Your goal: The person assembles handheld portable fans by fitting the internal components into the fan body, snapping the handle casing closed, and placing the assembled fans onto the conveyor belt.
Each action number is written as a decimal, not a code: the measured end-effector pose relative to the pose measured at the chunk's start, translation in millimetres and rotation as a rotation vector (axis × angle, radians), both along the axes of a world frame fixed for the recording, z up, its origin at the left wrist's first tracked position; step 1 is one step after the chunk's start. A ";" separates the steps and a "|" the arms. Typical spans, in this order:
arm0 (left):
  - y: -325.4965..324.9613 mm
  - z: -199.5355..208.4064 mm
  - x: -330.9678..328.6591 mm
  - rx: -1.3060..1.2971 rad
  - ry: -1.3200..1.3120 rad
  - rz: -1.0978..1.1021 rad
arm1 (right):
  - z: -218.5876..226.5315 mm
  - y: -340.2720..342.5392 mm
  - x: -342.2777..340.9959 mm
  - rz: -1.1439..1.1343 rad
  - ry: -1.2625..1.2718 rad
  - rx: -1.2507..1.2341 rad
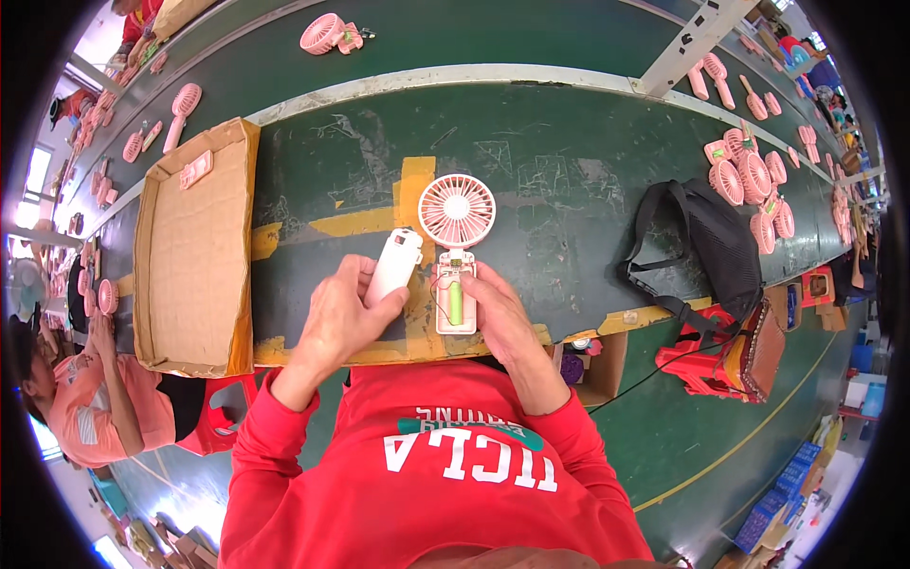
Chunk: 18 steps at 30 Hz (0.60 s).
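Observation:
My left hand (346, 308) grips a pale handle cover (395, 267), tilted slightly and held just above the table. Beside it, a pink handheld fan (457, 211) lies with its round grille pointing away from me. Its handle is uncovered, showing a green battery cell (455, 303), thin wires and a small circuit board near the neck. My right hand (498, 313) holds this fan's handle from the right side, the thumb at the handle's edge; some of its fingers are hidden. A gap separates the cover from the fan.
An open cardboard tray (194, 275) holding one pink part (196, 170) sits to the left. A black bag (706, 247) lies at the right, near a cluster of pink fans (754, 175). Across a metal rail is another fan (322, 34). A co-worker (104, 398) sits at far left.

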<state>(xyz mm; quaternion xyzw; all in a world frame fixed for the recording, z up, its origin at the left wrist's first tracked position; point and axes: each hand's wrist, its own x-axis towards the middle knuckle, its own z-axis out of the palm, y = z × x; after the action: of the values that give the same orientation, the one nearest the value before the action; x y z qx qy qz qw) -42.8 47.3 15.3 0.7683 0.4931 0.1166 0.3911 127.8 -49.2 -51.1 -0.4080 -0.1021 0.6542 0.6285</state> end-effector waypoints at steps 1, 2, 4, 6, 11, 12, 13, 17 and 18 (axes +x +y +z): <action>-8.9 5.8 3.4 -0.004 -0.042 0.012 | 1.9 -1.7 1.3 -0.003 0.003 -0.001; -15.3 8.4 5.0 -0.042 -0.074 -0.025 | 5.2 -3.5 2.3 0.009 0.017 -0.002; -27.2 17.1 11.9 0.015 -0.034 -0.091 | 6.5 -3.7 2.5 0.019 0.035 -0.003; -35.4 11.0 14.8 0.092 -0.040 -0.117 | 7.4 -2.6 1.0 0.021 0.033 -0.001; -40.9 4.2 26.7 0.216 0.032 -0.194 | 9.0 -3.3 -0.8 0.018 0.033 0.028; -41.1 4.1 28.6 0.237 0.059 -0.198 | 9.4 -3.6 -1.0 0.021 0.027 0.027; -40.9 2.5 29.7 0.236 0.061 -0.202 | 7.5 -4.1 -1.6 0.017 0.029 0.027; -41.5 0.9 34.3 0.282 0.093 -0.240 | 8.2 -5.5 -1.0 0.068 0.020 0.043; -42.4 1.1 35.1 0.270 0.113 -0.246 | 10.8 -5.8 -0.5 0.097 0.012 0.044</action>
<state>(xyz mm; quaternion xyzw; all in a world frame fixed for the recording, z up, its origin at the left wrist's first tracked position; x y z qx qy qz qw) -7.7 4.9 16.4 0.8736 0.3965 0.0894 0.2676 127.3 -55.0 -40.3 -0.3847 -0.1322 0.6841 0.6055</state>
